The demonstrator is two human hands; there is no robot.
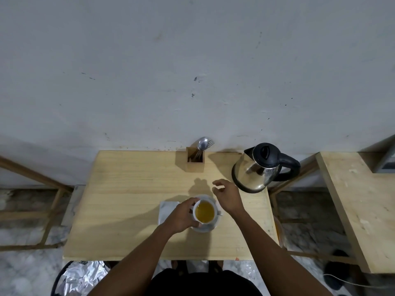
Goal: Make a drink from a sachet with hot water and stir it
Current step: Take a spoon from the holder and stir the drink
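My left hand (181,216) gripped the white cup (204,212) of yellow drink on its saucer (210,227), sachet (165,210) beneath my wrist. My right hand (227,196) hovered empty, fingers spread, the kettle (256,169) just beyond it on the desk (128,210).

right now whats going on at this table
A person is making a drink at a wooden table. The left hand holds a white cup of yellow liquid on its saucer, with an opened sachet lying just beside it. The right hand hovers empty, fingers spread, between the cup and the kettle. The spoon is in the wooden holder.
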